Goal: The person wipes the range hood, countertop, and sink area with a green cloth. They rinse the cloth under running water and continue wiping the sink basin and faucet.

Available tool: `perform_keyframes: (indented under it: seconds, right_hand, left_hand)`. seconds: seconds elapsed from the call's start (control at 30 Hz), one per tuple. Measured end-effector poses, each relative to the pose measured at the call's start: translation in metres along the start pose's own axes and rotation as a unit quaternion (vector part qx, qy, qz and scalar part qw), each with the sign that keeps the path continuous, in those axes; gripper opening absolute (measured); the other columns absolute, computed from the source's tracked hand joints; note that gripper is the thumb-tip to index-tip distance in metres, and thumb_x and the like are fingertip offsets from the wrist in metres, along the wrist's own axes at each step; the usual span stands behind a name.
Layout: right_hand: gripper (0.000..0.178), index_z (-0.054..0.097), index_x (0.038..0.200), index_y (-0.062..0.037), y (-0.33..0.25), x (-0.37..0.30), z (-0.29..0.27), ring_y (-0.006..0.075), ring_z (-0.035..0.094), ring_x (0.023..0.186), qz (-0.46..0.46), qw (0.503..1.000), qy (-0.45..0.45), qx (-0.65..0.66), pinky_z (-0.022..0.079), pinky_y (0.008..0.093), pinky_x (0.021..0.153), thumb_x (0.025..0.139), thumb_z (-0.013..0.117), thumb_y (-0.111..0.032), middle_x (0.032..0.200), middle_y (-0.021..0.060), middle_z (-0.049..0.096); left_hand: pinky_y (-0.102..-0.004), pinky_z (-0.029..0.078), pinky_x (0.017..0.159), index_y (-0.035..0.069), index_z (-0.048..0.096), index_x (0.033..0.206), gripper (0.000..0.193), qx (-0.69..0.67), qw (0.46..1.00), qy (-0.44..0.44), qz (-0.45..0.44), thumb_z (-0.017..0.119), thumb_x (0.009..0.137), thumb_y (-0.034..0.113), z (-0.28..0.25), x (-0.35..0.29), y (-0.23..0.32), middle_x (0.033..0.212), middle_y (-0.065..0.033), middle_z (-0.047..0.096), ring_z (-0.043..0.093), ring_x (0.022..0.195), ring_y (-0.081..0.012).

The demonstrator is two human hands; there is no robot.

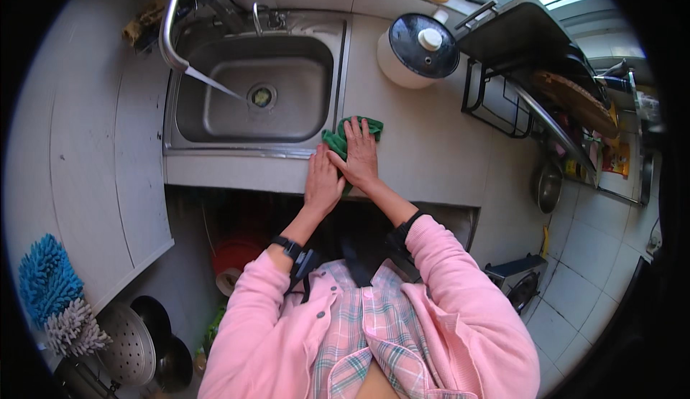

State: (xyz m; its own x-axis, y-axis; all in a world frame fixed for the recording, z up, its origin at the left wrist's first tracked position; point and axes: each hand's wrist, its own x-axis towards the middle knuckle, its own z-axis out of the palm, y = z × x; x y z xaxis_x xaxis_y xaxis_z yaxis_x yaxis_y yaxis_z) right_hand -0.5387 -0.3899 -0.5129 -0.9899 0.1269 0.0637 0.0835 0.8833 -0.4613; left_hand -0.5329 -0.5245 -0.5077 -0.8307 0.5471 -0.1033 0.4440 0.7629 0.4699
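Note:
My right hand (361, 158) lies flat with its fingers stretched over a green cloth (335, 141), pressing it on the pale countertop (424, 147) by the sink's right front corner. Folds of the cloth show around the fingers. Just left of it, my left hand (323, 181) rests with straight fingers along the counter's front strip, its thumb side against the right hand. Some cloth shows below, between the two hands. The steel sink (341, 68) is beside them. From the curved faucet (168, 34), a stream of water (214, 83) runs toward the drain (261, 96).
A white pot with a dark lid (424, 47) stands behind my right hand. Farther right is a black rack (496, 104) holding a tray and boards. A metal bowl (548, 187) hangs at the right. Blue and grey fluffy mitts (50, 277) and pans hang at the lower left.

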Motion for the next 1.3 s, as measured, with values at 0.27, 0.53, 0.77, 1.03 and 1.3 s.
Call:
perform_keyframes:
  seconds: [0.27,0.53,0.77,1.03,1.3]
  right_hand:
    - [0.074,0.035,0.137,-0.0036,0.038,0.156,0.031,0.0361,0.030,0.133,-0.013,0.992,0.079,-0.102,0.029,0.0459,0.106,0.079,0.066,-0.038,0.143,0.0175,0.035]
    - [0.062,0.047,0.126,-0.0034,0.036,0.166,0.015,0.0349,0.032,0.131,-0.171,0.969,0.048,-0.173,0.035,0.0411,0.102,0.075,0.069,-0.030,0.139,0.0142,0.038]
    - [0.051,0.056,0.111,-0.0020,-0.002,0.078,0.001,0.0264,0.047,0.102,-0.252,0.951,0.005,-0.178,0.035,0.0379,0.098,0.074,0.068,-0.036,0.098,0.0094,0.052]
    - [0.007,0.053,0.082,-0.0069,-0.026,0.042,-0.005,0.0242,0.052,0.080,-0.332,0.928,-0.117,-0.117,0.039,0.0359,0.080,0.078,0.051,-0.012,0.077,0.0088,0.053]
    - [0.008,0.052,0.085,-0.0049,-0.036,0.037,0.000,0.0289,0.054,0.080,-0.240,0.960,-0.112,-0.088,0.042,0.0402,0.076,0.081,0.050,-0.012,0.080,0.0109,0.055]
  left_hand:
    - [-0.0463,0.018,0.114,-0.002,0.032,0.140,0.073,0.065,0.995,0.080,0.010,0.068,0.079,0.018,-0.046,-0.036,-0.039,0.149,-0.0208,0.025,0.020,0.140,-0.0363]
    - [-0.0462,0.018,0.114,0.001,0.035,0.139,0.069,0.088,0.990,0.098,-0.048,0.067,0.081,0.020,-0.052,-0.045,-0.076,0.149,-0.0182,0.026,0.020,0.140,-0.0351]
    - [-0.0477,0.016,0.114,0.001,0.042,0.135,0.059,0.133,0.981,0.128,-0.059,0.058,0.089,0.035,-0.059,-0.027,-0.132,0.147,-0.0184,0.031,0.022,0.139,-0.0349]
    - [-0.0487,0.017,0.113,0.003,0.043,0.134,0.060,0.153,0.981,0.119,-0.031,0.054,0.090,0.041,-0.062,-0.011,-0.165,0.146,-0.0171,0.032,0.024,0.138,-0.0330]
    - [-0.0524,0.017,0.112,0.004,0.044,0.134,0.060,0.132,0.982,0.131,-0.039,0.054,0.090,0.043,-0.082,-0.020,-0.198,0.145,-0.0161,0.034,0.024,0.138,-0.0321]
